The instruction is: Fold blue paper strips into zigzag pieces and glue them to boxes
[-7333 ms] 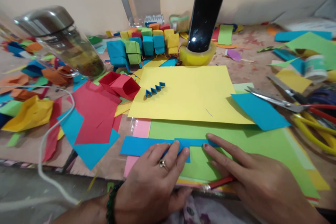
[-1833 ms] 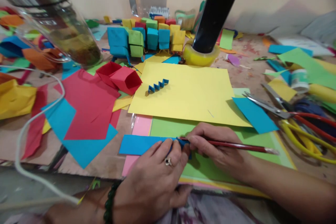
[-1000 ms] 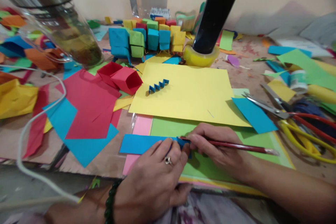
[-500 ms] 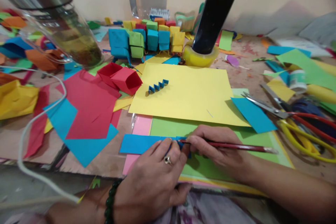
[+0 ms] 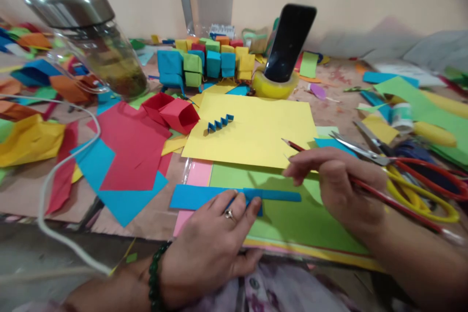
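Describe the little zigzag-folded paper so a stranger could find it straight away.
Start at the big yellow sheet in the middle of the table. Near its upper left corner lies the blue accordion strip, beside the red paper box. It alone is pleated into small standing ridges.

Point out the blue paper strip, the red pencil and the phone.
blue paper strip (image 5: 193,196), head view, on its flat left half.
red pencil (image 5: 395,204), head view, on the shaft behind the right hand.
phone (image 5: 290,41), head view, on the middle of its dark screen.
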`<action>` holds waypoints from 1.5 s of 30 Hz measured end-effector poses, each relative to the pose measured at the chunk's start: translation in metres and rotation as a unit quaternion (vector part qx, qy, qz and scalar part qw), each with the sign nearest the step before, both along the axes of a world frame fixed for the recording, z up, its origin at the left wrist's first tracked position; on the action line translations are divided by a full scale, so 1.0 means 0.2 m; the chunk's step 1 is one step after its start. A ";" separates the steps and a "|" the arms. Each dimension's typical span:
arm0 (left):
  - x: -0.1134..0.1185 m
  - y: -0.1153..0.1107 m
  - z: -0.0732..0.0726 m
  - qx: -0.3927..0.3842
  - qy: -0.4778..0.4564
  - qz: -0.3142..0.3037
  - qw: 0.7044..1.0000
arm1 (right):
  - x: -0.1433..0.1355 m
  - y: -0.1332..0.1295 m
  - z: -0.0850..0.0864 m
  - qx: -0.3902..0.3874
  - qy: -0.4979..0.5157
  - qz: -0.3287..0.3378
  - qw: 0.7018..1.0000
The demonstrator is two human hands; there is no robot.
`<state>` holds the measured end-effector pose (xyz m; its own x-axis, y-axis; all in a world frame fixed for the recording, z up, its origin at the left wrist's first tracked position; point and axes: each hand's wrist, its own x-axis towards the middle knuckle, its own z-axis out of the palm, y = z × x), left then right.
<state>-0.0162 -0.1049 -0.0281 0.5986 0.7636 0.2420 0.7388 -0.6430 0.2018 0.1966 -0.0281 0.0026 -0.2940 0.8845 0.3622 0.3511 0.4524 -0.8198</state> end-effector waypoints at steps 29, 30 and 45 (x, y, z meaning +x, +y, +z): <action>-0.03 -0.18 -0.02 0.081 0.020 0.086 0.993 | -0.06 -0.15 0.05 0.099 -0.388 0.229 0.887; -0.03 -0.18 -0.02 0.080 0.023 0.092 0.992 | -0.05 -0.15 0.04 0.105 -0.415 0.191 0.883; -0.13 -0.11 -0.01 0.093 0.011 0.075 0.993 | 0.13 -0.28 -0.14 0.144 -0.300 -0.022 0.943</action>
